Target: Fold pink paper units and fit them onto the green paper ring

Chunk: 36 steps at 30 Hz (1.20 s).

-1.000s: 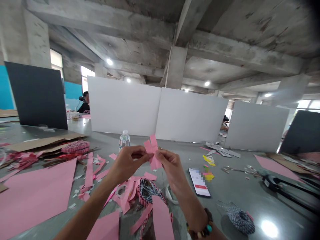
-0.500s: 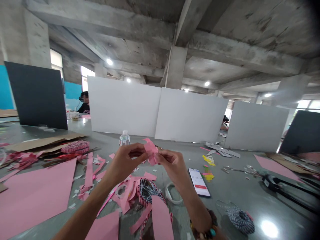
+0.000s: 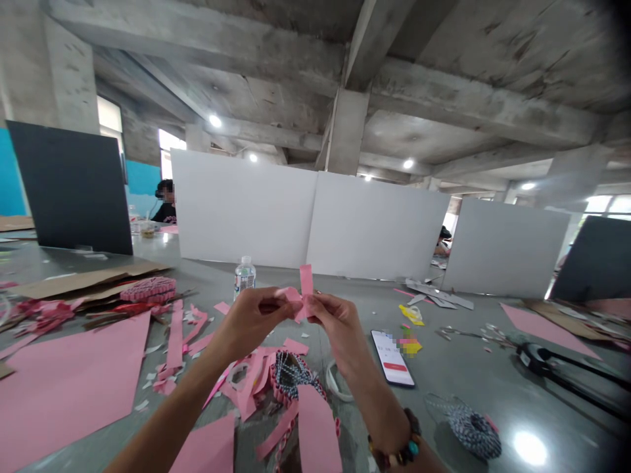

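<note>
**Pink paper now standing straight up**

Half a second ago the narrow pink paper strip (image 3: 306,281) was a bunched-up wad, but now it sticks upright, with a short folded flap (image 3: 288,293) reaching to the left hand (image 3: 252,320) while the right hand (image 3: 336,323) pinches its base.

My left hand (image 3: 251,322) and right hand (image 3: 340,327) meet just below the centre of the frame, fingers curled and pinching. My left forearm (image 3: 167,417) rises from the bottom edge, and my right forearm (image 3: 377,410) from the lower right, both angling inward.
</note>
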Each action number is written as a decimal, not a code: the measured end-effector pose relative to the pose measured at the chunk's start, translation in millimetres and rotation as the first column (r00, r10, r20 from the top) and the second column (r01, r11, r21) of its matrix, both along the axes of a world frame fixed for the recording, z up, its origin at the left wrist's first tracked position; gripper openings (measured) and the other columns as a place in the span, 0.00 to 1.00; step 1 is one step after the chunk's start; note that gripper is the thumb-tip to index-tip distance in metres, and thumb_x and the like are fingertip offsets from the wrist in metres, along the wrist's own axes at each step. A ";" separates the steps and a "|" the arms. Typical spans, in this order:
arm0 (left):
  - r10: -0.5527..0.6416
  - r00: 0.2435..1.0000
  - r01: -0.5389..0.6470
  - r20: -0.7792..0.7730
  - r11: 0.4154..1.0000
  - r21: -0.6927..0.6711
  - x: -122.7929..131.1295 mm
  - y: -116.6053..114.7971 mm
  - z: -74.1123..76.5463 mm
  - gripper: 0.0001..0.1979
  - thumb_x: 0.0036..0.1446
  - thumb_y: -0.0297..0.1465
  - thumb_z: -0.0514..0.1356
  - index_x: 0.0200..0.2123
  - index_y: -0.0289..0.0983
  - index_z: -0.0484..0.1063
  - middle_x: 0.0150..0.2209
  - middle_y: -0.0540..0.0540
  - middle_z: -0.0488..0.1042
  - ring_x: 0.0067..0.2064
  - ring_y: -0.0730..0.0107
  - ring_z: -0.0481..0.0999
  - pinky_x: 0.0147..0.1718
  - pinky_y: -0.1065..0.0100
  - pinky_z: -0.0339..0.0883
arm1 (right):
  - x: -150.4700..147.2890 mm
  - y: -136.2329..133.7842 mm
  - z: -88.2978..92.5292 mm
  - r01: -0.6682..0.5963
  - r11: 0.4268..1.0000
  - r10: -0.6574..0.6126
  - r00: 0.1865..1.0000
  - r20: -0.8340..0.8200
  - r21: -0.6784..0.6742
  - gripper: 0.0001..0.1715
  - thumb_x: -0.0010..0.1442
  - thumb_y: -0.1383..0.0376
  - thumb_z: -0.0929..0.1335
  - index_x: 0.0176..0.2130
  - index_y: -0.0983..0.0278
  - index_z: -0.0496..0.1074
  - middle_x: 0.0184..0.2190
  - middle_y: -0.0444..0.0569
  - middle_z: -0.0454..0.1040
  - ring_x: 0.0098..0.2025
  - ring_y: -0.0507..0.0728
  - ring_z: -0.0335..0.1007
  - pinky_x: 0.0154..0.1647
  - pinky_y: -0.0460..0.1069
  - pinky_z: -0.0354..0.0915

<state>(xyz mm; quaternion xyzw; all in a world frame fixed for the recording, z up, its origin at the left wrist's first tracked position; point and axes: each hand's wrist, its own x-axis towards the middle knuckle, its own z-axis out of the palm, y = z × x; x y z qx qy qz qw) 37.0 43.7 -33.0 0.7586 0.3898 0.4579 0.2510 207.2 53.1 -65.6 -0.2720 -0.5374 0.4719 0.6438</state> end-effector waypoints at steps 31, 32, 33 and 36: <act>-0.251 0.615 0.165 -0.747 0.968 -0.189 22.7 24.1 -66.4 0.07 0.45 0.34 0.66 0.27 0.38 0.80 0.24 0.46 0.77 0.27 0.64 0.74 0.25 0.71 0.59 | 60.7 28.6 -52.5 -0.622 0.751 0.522 0.352 0.777 -0.223 0.13 0.45 0.60 0.76 0.32 0.65 0.82 0.21 0.42 0.75 0.21 0.50 0.68 0.22 0.41 0.62; -0.264 0.602 0.175 -0.753 0.964 -0.199 25.4 25.6 -70.1 0.08 0.44 0.36 0.67 0.28 0.38 0.80 0.25 0.46 0.78 0.26 0.64 0.74 0.25 0.71 0.59 | 64.2 26.3 -50.4 -0.621 0.753 0.527 0.373 0.764 -0.217 0.14 0.46 0.58 0.75 0.31 0.65 0.82 0.21 0.43 0.75 0.22 0.50 0.68 0.23 0.42 0.63; -0.276 0.592 0.186 -0.757 0.961 -0.205 27.6 26.3 -73.1 0.11 0.43 0.37 0.68 0.29 0.38 0.80 0.26 0.46 0.78 0.27 0.64 0.74 0.25 0.71 0.59 | 68.2 23.9 -48.0 -0.622 0.754 0.533 0.390 0.751 -0.212 0.15 0.48 0.56 0.74 0.32 0.65 0.82 0.23 0.44 0.76 0.23 0.51 0.69 0.25 0.43 0.63; -0.310 0.572 0.233 -0.759 0.949 -0.212 31.4 24.7 -78.2 0.13 0.41 0.39 0.70 0.31 0.38 0.80 0.27 0.45 0.79 0.28 0.63 0.75 0.27 0.70 0.62 | 79.2 20.1 -41.1 -0.640 0.737 0.562 0.403 0.723 -0.216 0.19 0.52 0.53 0.72 0.35 0.66 0.82 0.30 0.50 0.79 0.30 0.55 0.72 0.33 0.46 0.66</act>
